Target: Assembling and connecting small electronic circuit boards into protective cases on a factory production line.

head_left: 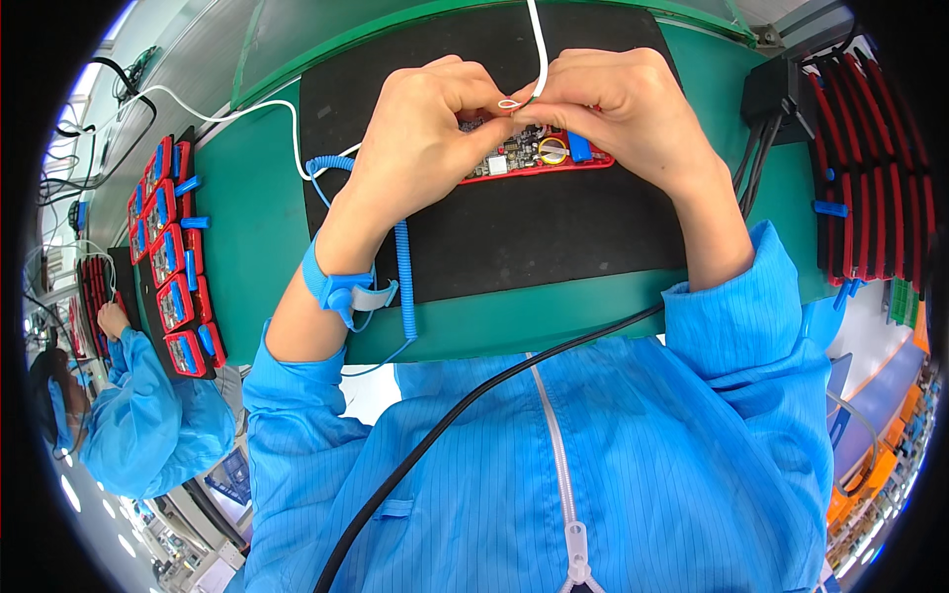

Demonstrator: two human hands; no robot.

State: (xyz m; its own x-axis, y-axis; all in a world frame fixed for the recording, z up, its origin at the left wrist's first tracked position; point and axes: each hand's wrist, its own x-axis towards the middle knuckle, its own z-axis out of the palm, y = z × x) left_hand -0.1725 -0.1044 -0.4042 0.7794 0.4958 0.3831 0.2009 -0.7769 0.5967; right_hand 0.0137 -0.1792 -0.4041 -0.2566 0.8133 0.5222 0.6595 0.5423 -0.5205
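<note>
My left hand [420, 133] and my right hand [633, 114] meet over a circuit board [512, 161] in a red frame. The fingertips of both hands pinch a white cable [540, 49], which drops in from the top edge. Between them shows a small loop of thin white wire [508, 104], with a bit of red beside it. A round coin cell [553, 150] and a blue part [579, 148] sit at the board's right end. My hands hide the board's far side. The board lies on a black mat [514, 232].
A blue wrist strap [341, 294] with a coiled cord [405, 267] is on my left wrist. Red-framed boards [173, 252] stand in rows at the left. Red-and-black racks [870, 178] and a black box [778, 97] are at the right. A co-worker [148, 415] sits far left.
</note>
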